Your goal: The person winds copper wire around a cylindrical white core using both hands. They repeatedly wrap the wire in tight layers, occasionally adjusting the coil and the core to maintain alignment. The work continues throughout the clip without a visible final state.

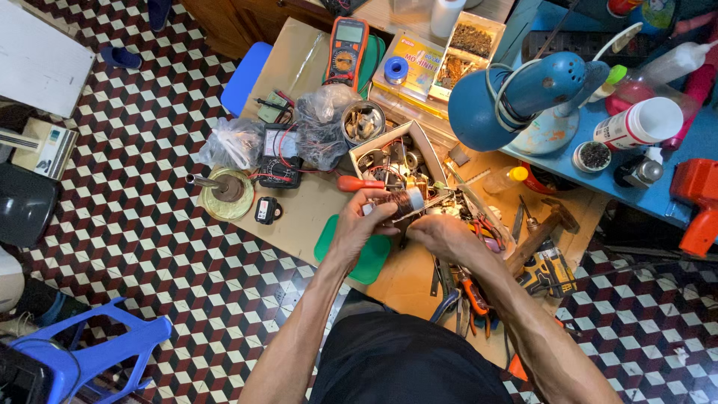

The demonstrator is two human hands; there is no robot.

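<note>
Both hands meet over the counter's [299, 217] near edge: the left hand [359, 224] grips a copper wire coil [406, 200], the right hand [441, 233] pinches beside it, probably holding wire. Dense, stiff, hefty; thin windings snag, so hold the body.

Seen from above, a person's left hand [360, 224] and right hand [441, 233] together grip a spool of copper wire [404, 200] over a cluttered cardboard-topped workbench [299, 217]. Just beyond the spool is an open box of small parts [393, 161], with an orange-handled screwdriver [359, 183] beside it. Further beyond lies an orange multimeter [346, 51], and a blue desk lamp [516, 101] hangs to the spool's right.
</note>
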